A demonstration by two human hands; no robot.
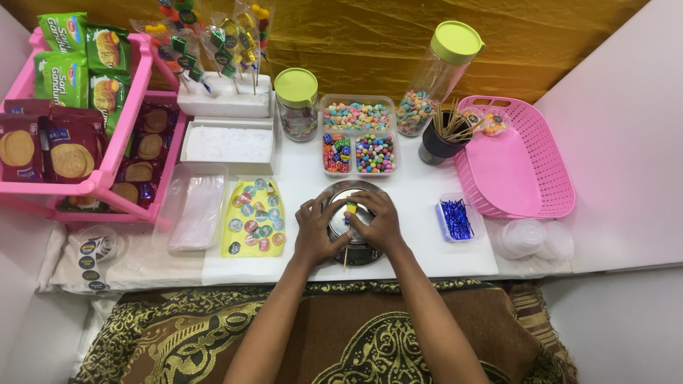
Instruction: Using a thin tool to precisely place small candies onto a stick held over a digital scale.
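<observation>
Both hands meet over one round steel bowl [353,193] on the white desk [420,192]. The left hand [317,231] curls half shut, fingertips on a small yellow-green candy cube [351,208]; the right hand [377,224] pinches the same cube, threaded on one thin wooden skewer [346,260] that pokes out below. Around: two lime-lidded clear jars [297,103], one three-part candy tray [358,135], one pink basket [523,160]. The bowl's contents are hidden by the fingers.

I see a pink basket [523,167] at the right and a pink rack [107,171] of biscuit packets [67,146] at the left. Two lime-lidded jars [297,103] flank a divided candy tray [358,135].
</observation>
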